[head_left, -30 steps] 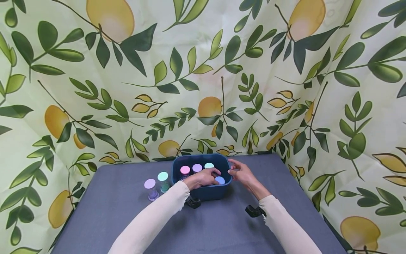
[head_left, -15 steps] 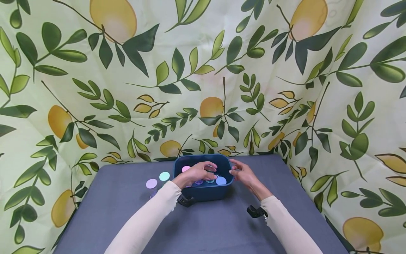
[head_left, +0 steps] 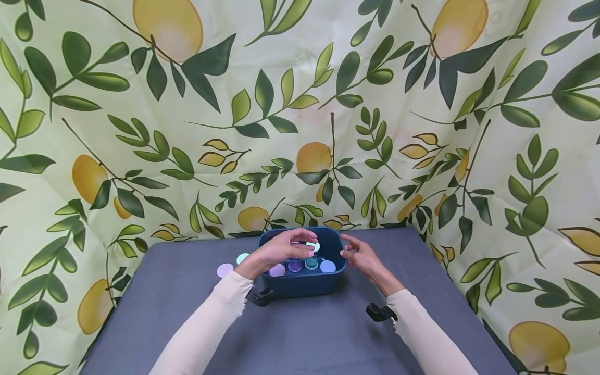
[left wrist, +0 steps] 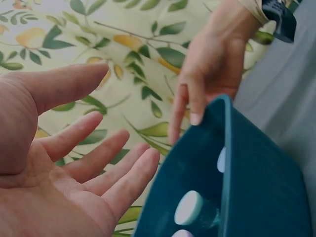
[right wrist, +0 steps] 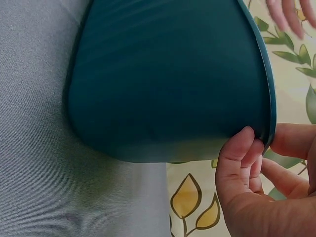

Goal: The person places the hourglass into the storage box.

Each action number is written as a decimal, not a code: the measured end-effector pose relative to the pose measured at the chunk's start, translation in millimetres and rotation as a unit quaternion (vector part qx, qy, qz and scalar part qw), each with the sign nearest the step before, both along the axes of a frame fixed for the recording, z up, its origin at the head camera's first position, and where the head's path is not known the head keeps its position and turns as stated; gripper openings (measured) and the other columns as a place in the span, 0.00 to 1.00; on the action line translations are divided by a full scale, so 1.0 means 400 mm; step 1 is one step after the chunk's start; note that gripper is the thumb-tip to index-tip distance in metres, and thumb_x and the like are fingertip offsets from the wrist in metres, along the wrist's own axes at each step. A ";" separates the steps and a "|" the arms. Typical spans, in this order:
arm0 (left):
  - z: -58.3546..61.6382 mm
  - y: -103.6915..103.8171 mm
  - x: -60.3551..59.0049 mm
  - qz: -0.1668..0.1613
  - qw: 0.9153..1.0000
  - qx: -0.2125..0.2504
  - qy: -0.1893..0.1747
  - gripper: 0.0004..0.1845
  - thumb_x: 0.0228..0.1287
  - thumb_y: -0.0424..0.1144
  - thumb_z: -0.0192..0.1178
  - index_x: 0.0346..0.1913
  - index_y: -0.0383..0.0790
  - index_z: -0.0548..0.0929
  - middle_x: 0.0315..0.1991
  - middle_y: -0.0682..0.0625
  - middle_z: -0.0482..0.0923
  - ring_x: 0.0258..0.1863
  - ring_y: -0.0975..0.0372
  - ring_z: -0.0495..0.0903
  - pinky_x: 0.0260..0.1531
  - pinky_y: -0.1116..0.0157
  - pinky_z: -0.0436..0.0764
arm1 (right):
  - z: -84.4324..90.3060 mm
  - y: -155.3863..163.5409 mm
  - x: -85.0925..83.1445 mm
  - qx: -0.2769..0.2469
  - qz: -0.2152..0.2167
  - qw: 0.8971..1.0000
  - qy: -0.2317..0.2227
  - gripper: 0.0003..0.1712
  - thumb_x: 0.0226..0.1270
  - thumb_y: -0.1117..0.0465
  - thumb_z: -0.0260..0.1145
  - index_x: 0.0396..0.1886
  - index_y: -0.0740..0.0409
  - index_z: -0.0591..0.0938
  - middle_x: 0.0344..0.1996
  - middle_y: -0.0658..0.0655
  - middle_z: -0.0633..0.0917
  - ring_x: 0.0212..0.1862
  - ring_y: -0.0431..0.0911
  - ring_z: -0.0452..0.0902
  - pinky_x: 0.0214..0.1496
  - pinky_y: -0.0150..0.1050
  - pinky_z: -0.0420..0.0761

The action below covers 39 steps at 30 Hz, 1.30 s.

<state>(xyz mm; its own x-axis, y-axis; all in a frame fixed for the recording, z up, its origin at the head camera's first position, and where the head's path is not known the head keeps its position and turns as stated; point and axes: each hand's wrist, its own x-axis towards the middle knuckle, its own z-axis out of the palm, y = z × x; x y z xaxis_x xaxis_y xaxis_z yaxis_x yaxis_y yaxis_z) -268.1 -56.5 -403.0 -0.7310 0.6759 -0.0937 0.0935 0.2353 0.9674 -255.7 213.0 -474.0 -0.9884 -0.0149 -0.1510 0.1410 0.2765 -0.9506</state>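
A dark blue plastic bin (head_left: 304, 285) stands on the table. Inside it are several small timers with coloured end caps and clear bodies, probably sand timers; a blue-capped timer (head_left: 327, 266) and a mint-capped timer (left wrist: 189, 208) are among them. My left hand (head_left: 276, 250) hovers over the bin, palm and spread fingers bare in the left wrist view, and covers part of the contents. At the bin's right end, my right hand (head_left: 363, 260) grips the rim, fingers and thumb (right wrist: 237, 148) on either side of it.
Left of the bin, a lavender-capped timer (head_left: 225, 270) and a mint-capped timer (head_left: 241, 258) stand on the grey table (head_left: 319, 333), partly behind my left arm. A lemon-patterned cloth (head_left: 262, 130) rises behind the table and along its sides.
My left hand has come up out of the bin and shifted left, its fingers away from the timers near the blue cap. The right hand stays at the rim.
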 end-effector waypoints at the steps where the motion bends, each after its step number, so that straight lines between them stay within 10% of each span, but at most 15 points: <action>1: 0.005 -0.006 0.004 -0.002 1.000 0.002 0.000 0.27 0.63 0.41 0.66 0.64 0.43 0.72 0.66 0.42 0.73 0.63 0.54 0.76 0.63 0.56 0.76 | 0.000 0.000 -0.001 0.001 0.001 1.000 0.000 0.32 0.70 0.64 0.62 0.73 0.52 0.67 0.42 0.56 0.73 0.35 0.47 0.70 0.40 0.40 0.78; 21: 0.071 -0.149 0.077 0.026 0.998 0.065 0.006 0.27 0.63 0.38 0.65 0.65 0.41 0.72 0.66 0.41 0.72 0.68 0.49 0.71 0.55 0.63 0.79 | -0.010 0.006 -0.005 0.005 0.000 1.000 -0.002 0.31 0.70 0.64 0.61 0.72 0.49 0.68 0.43 0.56 0.73 0.40 0.49 0.72 0.44 0.41 0.79; 30: 0.069 -0.210 0.089 0.080 0.995 0.064 0.015 0.28 0.61 0.42 0.68 0.64 0.45 0.73 0.64 0.47 0.75 0.67 0.53 0.73 0.64 0.54 0.74 | -0.010 0.005 -0.003 0.004 0.004 1.000 -0.002 0.31 0.70 0.64 0.61 0.72 0.50 0.68 0.43 0.56 0.73 0.37 0.48 0.71 0.43 0.40 0.78; 39: 0.041 -0.274 0.103 0.125 0.988 0.066 0.065 0.27 0.64 0.36 0.64 0.65 0.39 0.71 0.65 0.41 0.73 0.66 0.48 0.73 0.56 0.65 0.78 | -0.005 -0.001 -0.002 0.004 -0.002 1.000 -0.009 0.32 0.70 0.64 0.61 0.72 0.48 0.68 0.43 0.56 0.73 0.36 0.49 0.71 0.44 0.41 0.78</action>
<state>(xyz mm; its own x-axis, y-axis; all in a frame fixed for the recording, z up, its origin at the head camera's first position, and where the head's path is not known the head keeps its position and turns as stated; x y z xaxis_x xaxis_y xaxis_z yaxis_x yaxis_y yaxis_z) -226.8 -166.2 -386.5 -0.8771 0.4720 0.0886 0.1730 0.1384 0.9752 -256.6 212.7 -475.9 -0.9856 -0.0093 -0.1691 0.1595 0.2842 -0.9454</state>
